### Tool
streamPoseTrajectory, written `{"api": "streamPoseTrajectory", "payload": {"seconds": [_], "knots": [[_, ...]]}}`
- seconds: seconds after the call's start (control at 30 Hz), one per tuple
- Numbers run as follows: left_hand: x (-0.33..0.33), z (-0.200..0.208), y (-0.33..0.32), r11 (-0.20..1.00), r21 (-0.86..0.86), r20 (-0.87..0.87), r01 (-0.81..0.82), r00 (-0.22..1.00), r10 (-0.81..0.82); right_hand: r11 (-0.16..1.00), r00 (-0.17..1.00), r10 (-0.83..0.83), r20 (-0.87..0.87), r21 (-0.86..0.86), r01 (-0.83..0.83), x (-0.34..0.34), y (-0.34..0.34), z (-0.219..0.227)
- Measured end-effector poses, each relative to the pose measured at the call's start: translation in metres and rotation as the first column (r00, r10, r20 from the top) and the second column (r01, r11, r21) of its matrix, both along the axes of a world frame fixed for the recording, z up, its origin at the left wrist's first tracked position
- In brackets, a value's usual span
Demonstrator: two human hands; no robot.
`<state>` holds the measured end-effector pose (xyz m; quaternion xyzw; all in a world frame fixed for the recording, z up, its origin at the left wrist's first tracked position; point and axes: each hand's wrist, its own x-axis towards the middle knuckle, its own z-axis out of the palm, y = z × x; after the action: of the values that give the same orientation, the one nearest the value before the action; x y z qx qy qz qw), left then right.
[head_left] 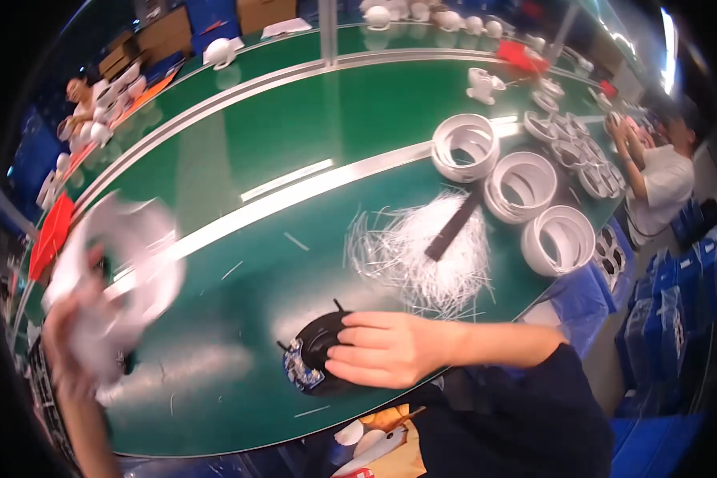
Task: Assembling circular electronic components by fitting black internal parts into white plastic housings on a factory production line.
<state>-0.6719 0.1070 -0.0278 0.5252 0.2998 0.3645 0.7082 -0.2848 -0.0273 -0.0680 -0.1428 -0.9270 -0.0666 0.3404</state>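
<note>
At the left, my left hand (73,346) holds up a white ring-shaped plastic housing (158,275); both are smeared by motion. On the green bench near its front edge lies a black round part (320,331) with a blue circuit board (299,368) along its left side and short dark prongs sticking out. The fingers of my right hand (398,348) are over the right side of this black part, gripping it; the thumb is hidden.
A heap of thin white strips (454,259) lies beyond my right hand, with a dark flat bar (454,227) across it. White rings (520,187) stand in stacks to the right. A red bin (52,235) is far left. A co-worker (665,175) sits at right.
</note>
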Motion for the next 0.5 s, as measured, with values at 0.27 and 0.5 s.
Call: {"api": "streamPoseTrajectory", "payload": {"seconds": [0.27,0.5], "knots": [[0.328,-0.042,0.070,0.884,-0.124,0.670,0.451,0.695,-0.261,0.982,0.957,-0.187,-0.224,-0.025,0.186,0.016,0.000,-0.045],[0.363,-0.100,0.096,0.709,-0.096,0.811,0.698,0.468,-0.351,0.981,0.913,-0.187,-0.363,-0.118,0.154,0.030,0.005,-0.054]]}}
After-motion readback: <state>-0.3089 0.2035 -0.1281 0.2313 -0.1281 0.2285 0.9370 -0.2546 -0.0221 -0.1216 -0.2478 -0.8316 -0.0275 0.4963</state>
